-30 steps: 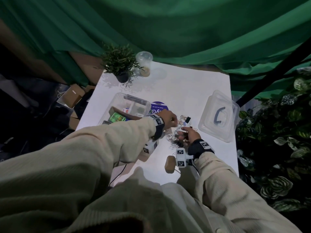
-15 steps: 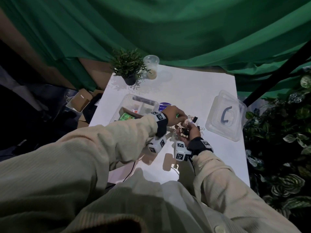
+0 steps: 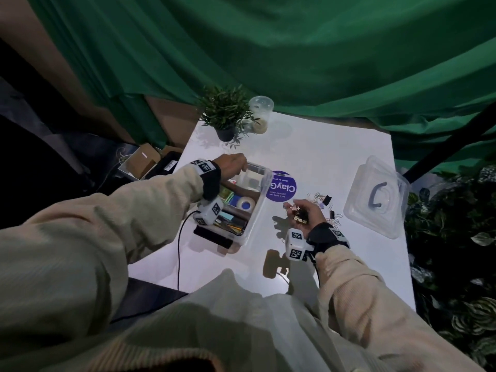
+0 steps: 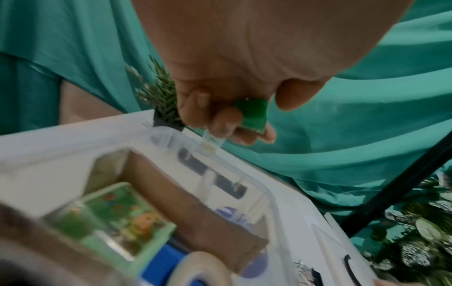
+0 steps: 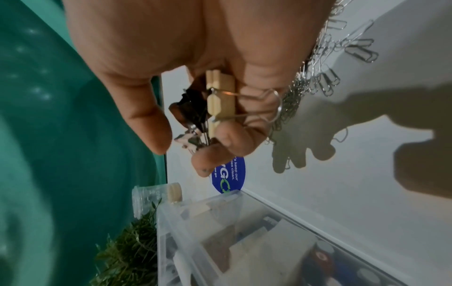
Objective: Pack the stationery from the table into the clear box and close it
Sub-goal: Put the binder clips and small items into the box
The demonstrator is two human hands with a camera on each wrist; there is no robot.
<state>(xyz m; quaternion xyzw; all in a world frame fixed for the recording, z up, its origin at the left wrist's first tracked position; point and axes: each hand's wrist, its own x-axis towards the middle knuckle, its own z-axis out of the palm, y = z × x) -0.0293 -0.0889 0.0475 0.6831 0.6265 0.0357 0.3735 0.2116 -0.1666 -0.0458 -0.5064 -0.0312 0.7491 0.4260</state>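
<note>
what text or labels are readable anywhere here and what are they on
"ClayG": large white letters, seen upside down in the head view, on the round blue sticker on the table; the rest of the word is hidden by the clear box.
"keep our" and "clean.": small white lines on the same sticker in the right wrist view.
Cup markings and box contents: too blurred to read.
</note>
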